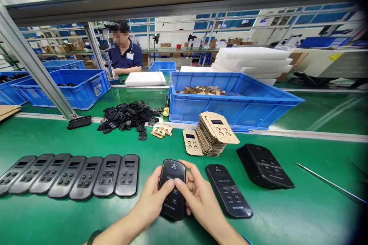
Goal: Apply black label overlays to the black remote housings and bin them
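Observation:
Both hands grip one black remote-like panel (172, 172) with a glossy printed face, held upright toward me over the green table. My left hand (152, 195) wraps its left edge, and my right hand (198, 193) wraps its right edge. Both thumbs press on the middle of the face and hide part of it. To the right lies a similar glossy black panel (227, 189) with several buttons. Beyond it sits a stack of black faceplates (266, 164). At the left, several matte black housings (126, 176) with buttons and a window lie in an overlapping row.
Behind my hands are a stack of tan adhesive sheets (212, 134), a heap of black button pads (129, 116) and a blue bin (230, 107). A thin metal rod (330, 182) lies at right. A slanted metal post (37, 57) stands left. A person (125, 53) sits across.

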The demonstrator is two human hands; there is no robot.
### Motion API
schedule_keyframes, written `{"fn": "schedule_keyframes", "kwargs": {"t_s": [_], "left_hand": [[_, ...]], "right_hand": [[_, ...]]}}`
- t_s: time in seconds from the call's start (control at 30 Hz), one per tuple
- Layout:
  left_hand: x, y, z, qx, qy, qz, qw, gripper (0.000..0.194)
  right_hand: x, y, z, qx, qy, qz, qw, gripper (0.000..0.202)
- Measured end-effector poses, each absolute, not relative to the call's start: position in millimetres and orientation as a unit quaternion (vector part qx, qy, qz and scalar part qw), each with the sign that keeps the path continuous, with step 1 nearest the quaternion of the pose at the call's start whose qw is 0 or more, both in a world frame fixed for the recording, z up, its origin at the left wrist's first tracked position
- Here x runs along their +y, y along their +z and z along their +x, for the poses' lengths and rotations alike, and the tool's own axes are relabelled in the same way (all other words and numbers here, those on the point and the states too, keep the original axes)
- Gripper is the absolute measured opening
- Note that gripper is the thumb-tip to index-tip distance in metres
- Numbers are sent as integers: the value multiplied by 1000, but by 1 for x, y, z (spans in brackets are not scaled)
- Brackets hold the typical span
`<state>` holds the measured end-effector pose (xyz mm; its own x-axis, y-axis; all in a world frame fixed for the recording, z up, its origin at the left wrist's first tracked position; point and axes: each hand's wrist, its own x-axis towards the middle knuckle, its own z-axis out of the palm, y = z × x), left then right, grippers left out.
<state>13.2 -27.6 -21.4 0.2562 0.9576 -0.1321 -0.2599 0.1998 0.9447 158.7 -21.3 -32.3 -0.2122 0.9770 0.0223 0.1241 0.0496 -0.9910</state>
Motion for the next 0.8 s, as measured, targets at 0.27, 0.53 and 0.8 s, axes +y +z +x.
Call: {"fn": "schedule_keyframes", "kwargs": {"t_s": [0.27, 0.53, 0.8], "left_hand": [[-29, -18, 16, 418, 461, 414, 664, 46], [-34, -20, 20, 376, 389, 424, 726, 73], [-34, -26, 14, 362, 376, 420, 742, 69]], "right_hand": [[-20, -28, 157, -538, 550, -454, 450, 44], [-18, -30, 156, -518, 556, -430, 488, 41], [-17, -27, 155, -491, 585, -437, 475, 44]]}}
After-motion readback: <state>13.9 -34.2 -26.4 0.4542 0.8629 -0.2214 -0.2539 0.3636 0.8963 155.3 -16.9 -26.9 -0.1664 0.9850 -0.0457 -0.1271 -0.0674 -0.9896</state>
